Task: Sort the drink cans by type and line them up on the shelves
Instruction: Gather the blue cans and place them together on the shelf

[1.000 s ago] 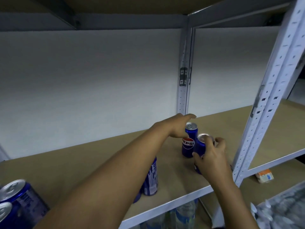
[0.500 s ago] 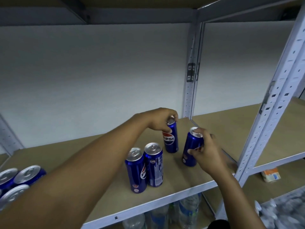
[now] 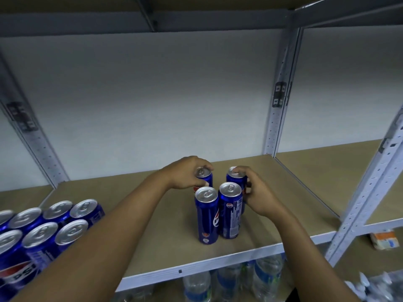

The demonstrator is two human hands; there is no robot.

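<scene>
Blue aluminium slim cans, four in all, stand upright as a two-by-two block at centre frame on the tan board shelf (image 3: 152, 232) with its white metal front rail.

Change since a second ago: the two rear cans stood apart from the front pair and further toward the right upright; I have drawn them in behind the front two. The rear left can (image 3: 204, 177) is under my left hand (image 3: 185, 173), fingers curled over its silver lid and pinching the rim. The rear right can (image 3: 236, 182) is gripped by my right hand (image 3: 259, 197), fingertips on the lid, thumb against the side. The front left can (image 3: 207, 214) and front right can (image 3: 230, 211) stand free, sides touching.

Meaning for the task, as I judge it: this group is nearly squared up; what remains is to let go and check the rows run straight.

Also held on the same shelf: a packed cluster of identical blue cans (image 3: 43, 229) at lower left of the frame, silver tops up, already lined in rows.

Writing legible: "PEPSI" with the red, white and blue globe on the nearest can at lower left; a small Pepsi globe and fine print, unreadable, on the front right can.

Below the shelf: clear plastic water bottles (image 3: 231, 282) with blue labels, text unreadable.
</scene>
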